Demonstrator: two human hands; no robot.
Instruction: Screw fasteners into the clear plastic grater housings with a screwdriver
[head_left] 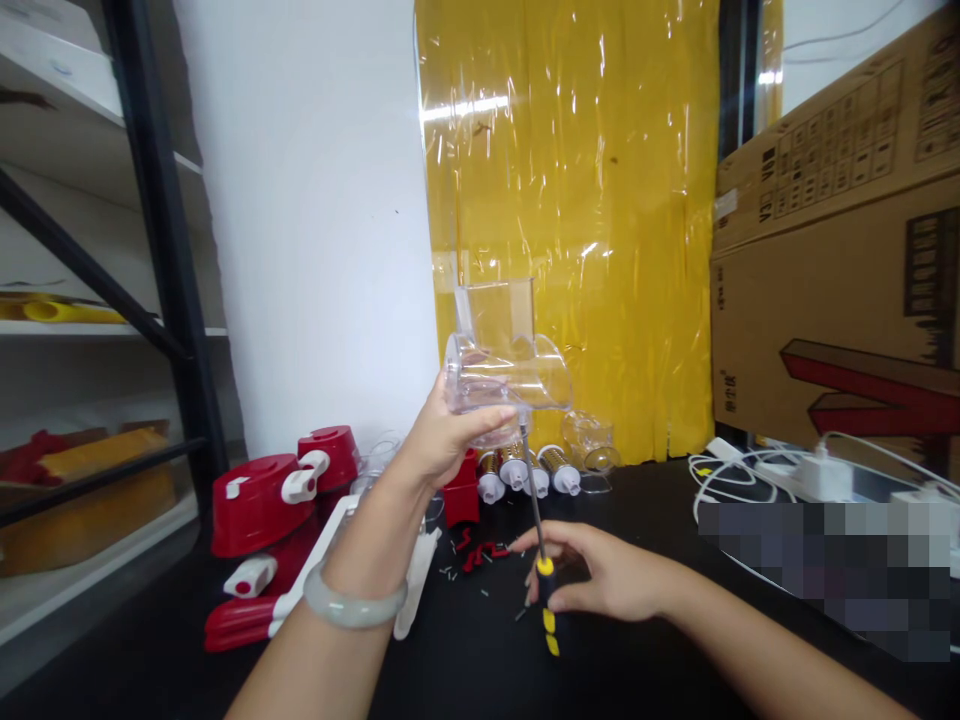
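My left hand grips a clear plastic housing and holds it up above the black table. The housing has a sideways cylinder with a square chute rising from its top. In my right hand is a screwdriver with a black and yellow handle, held between thumb and fingers. Its long shaft points upward, and the tip meets the underside of the housing near my left thumb. Whether a screw sits at the tip is too small to tell. Below, small red parts and several loose screws lie scattered.
Red plastic bases with white knobs stand at the left. Several grater drums with white ends lie at the back beside a red block. White cables and a large cardboard box are on the right; shelving stands left.
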